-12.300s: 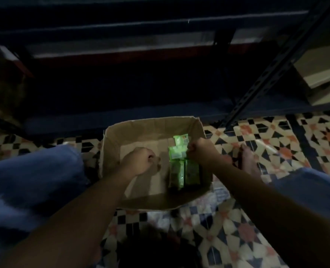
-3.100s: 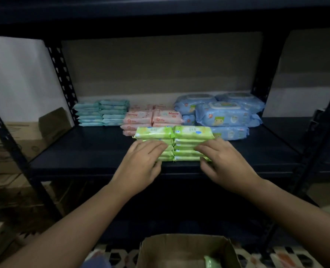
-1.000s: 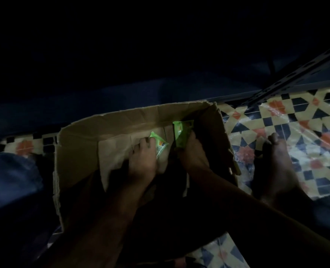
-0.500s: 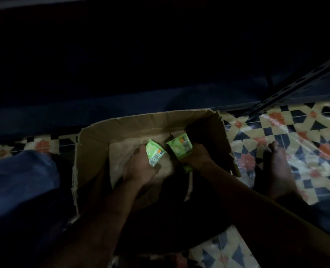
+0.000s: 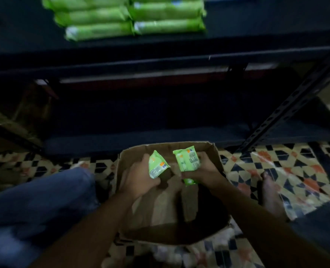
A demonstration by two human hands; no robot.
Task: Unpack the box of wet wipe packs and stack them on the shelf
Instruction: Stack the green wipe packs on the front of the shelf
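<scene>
An open cardboard box sits on the patterned floor between my knees. My left hand grips one green wet wipe pack above the box. My right hand holds another green pack, and a further green edge shows under it. Both packs are raised near the box's far wall. The box floor below looks bare brown card. Two side-by-side stacks of green packs lie on the dark shelf at the top of the view.
A dark lower shelf board runs just behind the box. A perforated metal upright slants at the right. My bare foot rests on the tiled floor right of the box. My blue-trousered leg is at the left.
Both hands have lifted the green packs higher out of the box. My view has tilted up, so the shelf with the green stacks now shows.
</scene>
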